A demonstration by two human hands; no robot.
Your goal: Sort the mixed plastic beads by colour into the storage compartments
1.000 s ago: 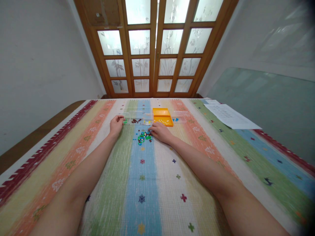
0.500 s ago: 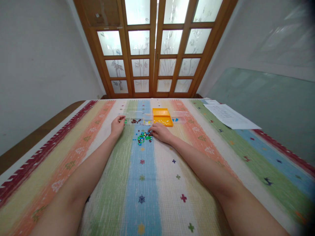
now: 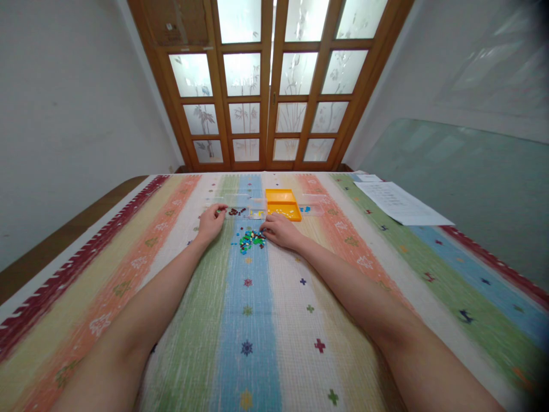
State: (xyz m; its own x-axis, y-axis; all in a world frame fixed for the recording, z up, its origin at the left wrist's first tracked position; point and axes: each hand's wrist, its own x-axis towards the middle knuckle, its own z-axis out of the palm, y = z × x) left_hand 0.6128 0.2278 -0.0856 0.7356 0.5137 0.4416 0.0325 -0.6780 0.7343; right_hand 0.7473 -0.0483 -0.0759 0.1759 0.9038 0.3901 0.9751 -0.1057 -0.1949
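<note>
A mixed pile of small green, blue, brown and white pieces lies on the striped cloth in front of me. My right hand rests at the pile's right edge, its fingers curled together over the pieces; anything between the fingertips is too small to make out. My left hand is over the left end of the row of boxes, fingers bent and a little apart, and I see nothing in them. Just right of it, dark brown pieces lie in a clear plastic box. Yellow pieces lie in another clear box.
An open orange box holding pale pieces stands behind my right hand. To its right is a clear box with blue pieces. Printed paper sheets lie at the right. Glazed wooden doors stand beyond the table.
My left hand has moved a little right and nearer to me, from the green pieces at the left end towards the brown ones. My right hand has hardly moved at the pile.
</note>
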